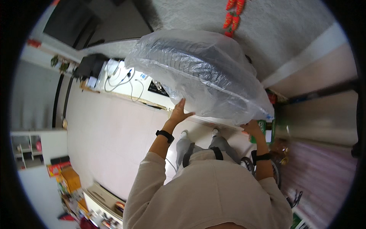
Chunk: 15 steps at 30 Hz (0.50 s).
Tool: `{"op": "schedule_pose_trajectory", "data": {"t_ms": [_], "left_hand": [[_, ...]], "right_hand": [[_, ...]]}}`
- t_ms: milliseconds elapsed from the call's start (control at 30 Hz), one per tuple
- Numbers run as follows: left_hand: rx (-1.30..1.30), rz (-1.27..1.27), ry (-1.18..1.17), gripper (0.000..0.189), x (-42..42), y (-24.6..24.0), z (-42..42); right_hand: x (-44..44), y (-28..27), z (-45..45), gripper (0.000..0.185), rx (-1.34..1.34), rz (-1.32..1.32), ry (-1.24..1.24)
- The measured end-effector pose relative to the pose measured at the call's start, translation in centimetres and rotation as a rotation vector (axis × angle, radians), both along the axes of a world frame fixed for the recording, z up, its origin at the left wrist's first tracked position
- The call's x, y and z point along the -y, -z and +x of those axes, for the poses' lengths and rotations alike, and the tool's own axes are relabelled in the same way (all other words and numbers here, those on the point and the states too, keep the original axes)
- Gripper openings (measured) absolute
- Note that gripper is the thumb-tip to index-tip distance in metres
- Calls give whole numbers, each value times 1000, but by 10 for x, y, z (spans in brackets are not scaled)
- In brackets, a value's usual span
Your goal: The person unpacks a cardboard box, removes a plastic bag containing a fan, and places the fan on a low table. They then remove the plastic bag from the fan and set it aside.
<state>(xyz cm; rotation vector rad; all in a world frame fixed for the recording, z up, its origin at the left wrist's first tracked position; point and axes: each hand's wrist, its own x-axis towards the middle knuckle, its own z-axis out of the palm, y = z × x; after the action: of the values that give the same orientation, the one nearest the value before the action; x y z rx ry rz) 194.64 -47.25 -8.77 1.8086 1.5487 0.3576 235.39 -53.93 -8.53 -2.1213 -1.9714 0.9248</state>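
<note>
A large translucent plastic bag hangs over a dark, ribbed object on the white cabinet top; the film blurs what that object is. My left hand is raised at the bag's near left side, thumb and fingers spread. Whether its fingertips touch the film cannot be made out. At the bag's lower right corner, my right hand meets the plastic edge, its fingers pointing left. The film and the angle hide how its fingertips are closed. Each wrist wears a black band.
Cables and a black box-like device lie along the white cabinet top. A large dark screen is behind it. A green box stands beside my right hand, with a wheel near my right elbow.
</note>
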Motion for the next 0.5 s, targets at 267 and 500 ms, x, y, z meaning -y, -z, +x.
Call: {"op": "schedule_pose_trajectory", "data": {"t_ms": [267,500], "left_hand": [[141,86,21,107,-37,-4,-80],[194,-136,177,105,-16,-14,-118]], "right_hand": [[46,-47,-93,83,-374,-102,230],[106,-58,-97,80,-325,-179,180]]}}
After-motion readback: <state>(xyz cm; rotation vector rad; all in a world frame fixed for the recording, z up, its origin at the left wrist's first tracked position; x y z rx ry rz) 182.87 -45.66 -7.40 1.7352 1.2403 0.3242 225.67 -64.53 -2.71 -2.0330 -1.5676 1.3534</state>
